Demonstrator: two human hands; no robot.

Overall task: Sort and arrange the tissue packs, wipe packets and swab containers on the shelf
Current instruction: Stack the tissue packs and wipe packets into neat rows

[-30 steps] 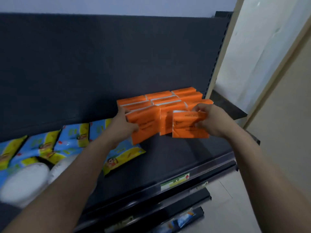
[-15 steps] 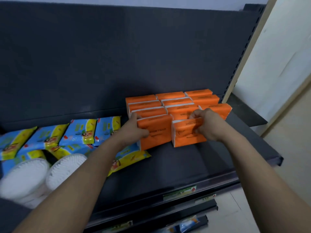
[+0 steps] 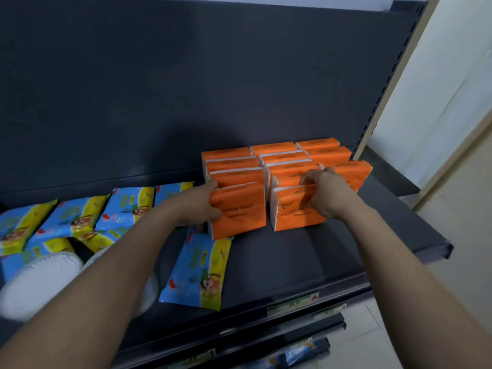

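On the dark grey metal shelf point(image 3: 292, 257), orange plastic-wrapped tissue packs point(image 3: 279, 158) stand at 1 o'clock, blue-and-yellow wipe packets point(image 3: 125, 206) at 9, and round white swab containers point(image 3: 40, 283) at 8. The left hand point(image 3: 202, 206) grips the front-left pack point(image 3: 239, 209) and the right hand point(image 3: 324, 193) the front-right pack point(image 3: 292, 211). The former overlaps a loose wipe packet point(image 3: 197, 270) and may tip.

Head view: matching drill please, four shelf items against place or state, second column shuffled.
1. front-left orange plastic tissue pack
2. front-middle orange plastic tissue pack
3. lone blue-and-yellow plastic wipe packet
4. round white swab container

A. at the view's far left edge
B. gripped by the right hand
C. lying flat, just in front of the orange packs
D. gripped by the left hand

Pairs: 1-D, 2-B, 3-C, 4-A.
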